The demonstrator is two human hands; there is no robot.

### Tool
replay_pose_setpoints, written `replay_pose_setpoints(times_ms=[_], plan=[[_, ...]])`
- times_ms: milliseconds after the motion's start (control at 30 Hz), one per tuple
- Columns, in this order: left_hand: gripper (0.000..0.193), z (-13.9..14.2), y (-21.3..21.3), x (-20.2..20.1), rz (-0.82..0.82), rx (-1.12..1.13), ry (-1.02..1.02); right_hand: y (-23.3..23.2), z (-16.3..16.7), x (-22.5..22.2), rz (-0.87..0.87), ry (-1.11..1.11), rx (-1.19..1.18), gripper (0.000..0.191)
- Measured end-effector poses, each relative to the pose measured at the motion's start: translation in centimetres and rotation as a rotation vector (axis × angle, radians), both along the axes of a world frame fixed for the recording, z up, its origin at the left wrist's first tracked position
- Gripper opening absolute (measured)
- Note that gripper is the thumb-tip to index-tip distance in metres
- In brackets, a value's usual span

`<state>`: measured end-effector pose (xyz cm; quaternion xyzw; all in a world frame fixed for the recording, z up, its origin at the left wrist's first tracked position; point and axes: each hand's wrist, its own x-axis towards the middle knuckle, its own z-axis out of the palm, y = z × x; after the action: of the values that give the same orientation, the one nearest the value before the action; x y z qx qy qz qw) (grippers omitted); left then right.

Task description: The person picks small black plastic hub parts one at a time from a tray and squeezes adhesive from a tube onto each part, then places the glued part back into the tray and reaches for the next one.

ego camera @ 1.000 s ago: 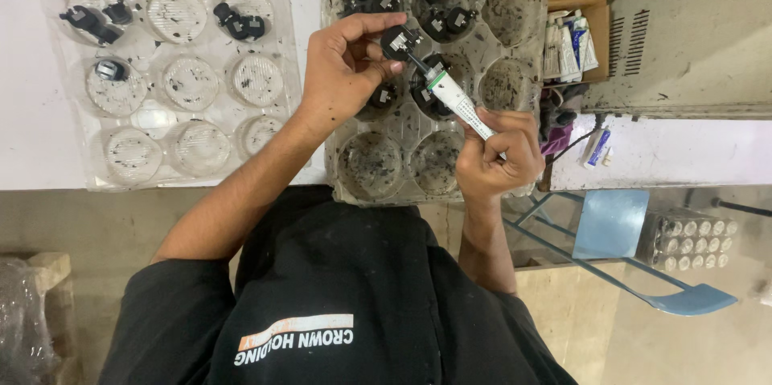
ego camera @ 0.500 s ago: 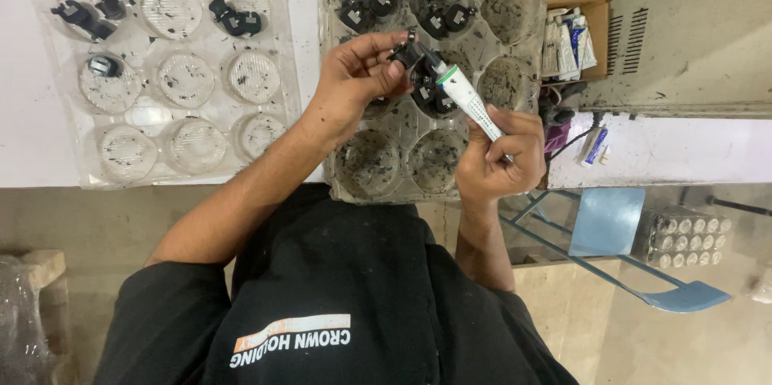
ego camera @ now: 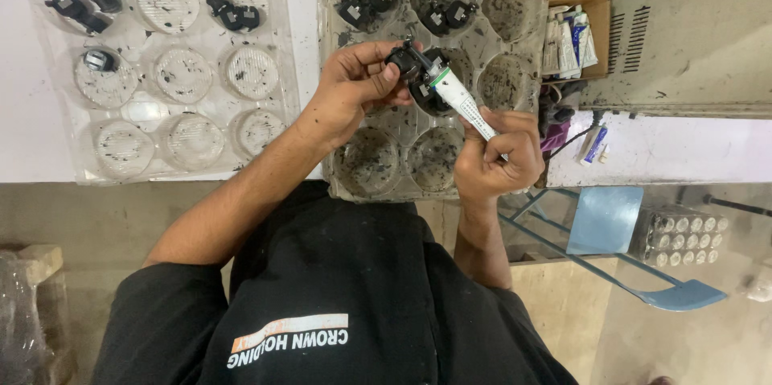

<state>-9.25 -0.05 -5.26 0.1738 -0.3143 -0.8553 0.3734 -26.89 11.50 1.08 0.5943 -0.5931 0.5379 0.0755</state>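
Over the grey moulded tray (ego camera: 378, 172), your left hand (ego camera: 354, 96) pinches a small black part (ego camera: 404, 63) between thumb and fingers. Your right hand (ego camera: 498, 156), nearer the tray's right edge, is clamped around a white tube (ego camera: 460, 100) whose nozzle touches the part.
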Motion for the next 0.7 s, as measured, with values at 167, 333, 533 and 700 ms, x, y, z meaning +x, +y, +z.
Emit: replay_pose_setpoints(times_ms=[167, 333, 533, 700], plan=[[0.036, 0.0, 0.0, -0.1, -0.022, 0.057, 0.028, 0.2, 0.2, -0.3, 0.018, -0.034, 0.022, 0.051], [0.037, -0.2, 0.3, -0.5, -0.028, 0.088, 0.023, 0.5, 0.5, -0.8, 0.024, -0.045, 0.054, 0.048], [0.041, -1.8, -3.1, -4.5, 0.173, -0.232, -0.277, 1.5, 0.2, -4.0, -0.045, -0.168, -0.063, 0.041], [0.037, -3.8, -9.4, -12.3, 0.344, -0.797, -0.473, 4.9, 0.1, -7.7, -0.187, -0.181, -0.081, 0.050]])
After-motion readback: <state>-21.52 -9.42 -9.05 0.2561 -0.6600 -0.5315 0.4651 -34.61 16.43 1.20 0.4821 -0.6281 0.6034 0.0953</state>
